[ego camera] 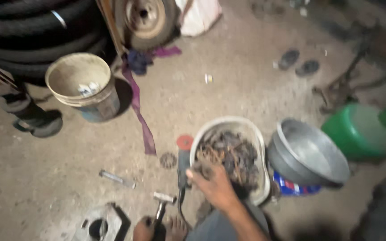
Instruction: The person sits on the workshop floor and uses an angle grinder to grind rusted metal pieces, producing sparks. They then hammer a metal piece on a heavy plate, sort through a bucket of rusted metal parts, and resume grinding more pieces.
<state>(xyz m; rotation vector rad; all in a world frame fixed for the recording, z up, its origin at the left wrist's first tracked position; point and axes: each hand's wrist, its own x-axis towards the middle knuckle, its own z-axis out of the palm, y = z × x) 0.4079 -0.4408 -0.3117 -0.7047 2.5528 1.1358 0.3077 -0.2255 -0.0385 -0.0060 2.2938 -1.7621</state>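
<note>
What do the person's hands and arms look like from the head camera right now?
Both hands are bare, with no gloves. The right hand and its forearm are uncovered, with no sleeve, watch or ring that shows. Only part of the left hand appears at the bottom edge; the picture is blurred.

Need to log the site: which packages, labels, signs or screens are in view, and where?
Blue, red and white printed packet: flat on the floor, tucked under the metal bowl.
Small white wrappers: inside the tan bucket, upper left.
Tiny pale carton: on the floor, upper middle, blurred.
No signs or screens.
</note>
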